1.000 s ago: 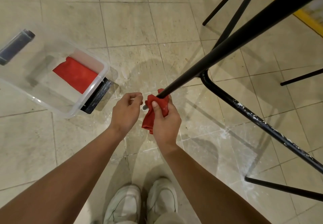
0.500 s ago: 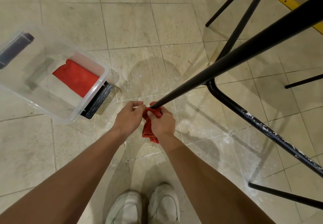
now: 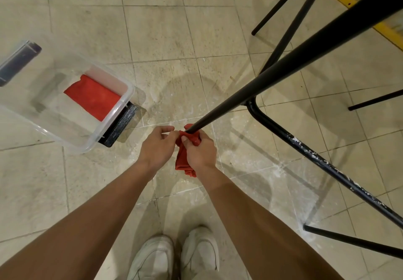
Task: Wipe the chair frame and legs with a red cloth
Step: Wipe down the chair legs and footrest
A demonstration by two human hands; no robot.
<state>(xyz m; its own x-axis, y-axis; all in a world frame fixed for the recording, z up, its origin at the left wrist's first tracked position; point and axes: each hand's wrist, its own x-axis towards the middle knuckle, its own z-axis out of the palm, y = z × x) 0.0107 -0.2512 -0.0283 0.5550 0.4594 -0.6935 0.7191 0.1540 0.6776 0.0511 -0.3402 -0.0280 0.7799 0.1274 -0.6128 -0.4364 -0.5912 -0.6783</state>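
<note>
In the middle of the floor [image 3: 87, 181], the left hand [image 3: 158, 148] pinches the red cloth [image 3: 183, 159], and the right hand [image 3: 200, 151] grips it round the tip of the black chair leg [image 3: 283, 68]. Best to squeeze tight and slide slowly up.

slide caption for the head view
Right hand grips a red cloth round the tip of the chair leg; left hand pinches it.

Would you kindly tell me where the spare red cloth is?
In the head view the spare red cloth lies at left inside the clear plastic bin, left of the left hand.
</note>
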